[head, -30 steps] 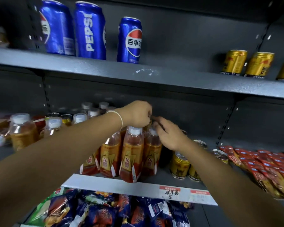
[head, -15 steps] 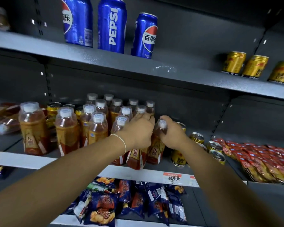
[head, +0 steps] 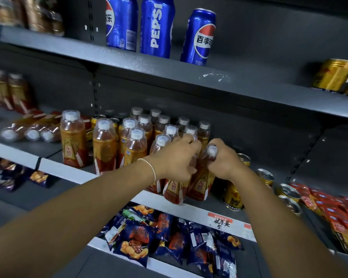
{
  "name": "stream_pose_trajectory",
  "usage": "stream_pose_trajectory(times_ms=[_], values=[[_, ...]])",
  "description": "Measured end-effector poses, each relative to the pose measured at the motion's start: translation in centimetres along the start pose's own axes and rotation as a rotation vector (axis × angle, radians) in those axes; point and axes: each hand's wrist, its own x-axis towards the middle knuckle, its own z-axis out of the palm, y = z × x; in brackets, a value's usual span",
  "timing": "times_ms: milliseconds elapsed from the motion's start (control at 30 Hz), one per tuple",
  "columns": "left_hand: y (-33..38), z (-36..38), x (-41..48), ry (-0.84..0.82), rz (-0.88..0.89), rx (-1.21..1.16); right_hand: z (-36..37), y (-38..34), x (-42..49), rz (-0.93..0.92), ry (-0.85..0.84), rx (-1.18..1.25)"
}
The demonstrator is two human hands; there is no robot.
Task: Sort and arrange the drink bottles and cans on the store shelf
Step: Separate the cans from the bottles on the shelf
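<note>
Both arms reach forward and slightly up to the middle shelf (head: 68, 171), forearms converging at its front edge. The left hand (head: 176, 159), with a thin bracelet (head: 151, 169) at the wrist, is curled over the shoulder of a tilted amber bottle (head: 174, 190), fingers closed round its neck. The right hand (head: 222, 159) is closed round the neck of the neighbouring bottle (head: 201, 186), whose white cap (head: 211, 150) shows between thumb and fingers. Both held bottles lean, their bases at the shelf's front lip just below the hands.

Left of the left hand and behind both hands stands a cluster of about fourteen upright bottles (head: 105, 145) of the same amber drink; the rear ones overlap, so the count is uncertain. Further left, three bottles (head: 31, 131) lie on their sides. Right of the right hand stand some five gold cans (head: 232, 195), partly hidden by the forearm. Above the hands, on the upper shelf, stand three blue Pepsi cans (head: 157, 29); up to the right are at least two gold cans (head: 332, 75), one cut by the frame edge. Below the hands lie blue snack packets (head: 137, 241), too jumbled to count.
</note>
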Motion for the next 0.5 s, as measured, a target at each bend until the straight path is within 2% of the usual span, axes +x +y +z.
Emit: stream_pose_trajectory(times_ms=[233,500], values=[[1.2,-0.8,-1.8,-0.093,-0.039,0.104,0.3,-0.1,-1.1,-0.023,0.065,0.022],[1.2,-0.2,-4.7,0.061,-0.047,-0.028,1.6,-2.3,-5.6,-0.117,0.178,-0.058]])
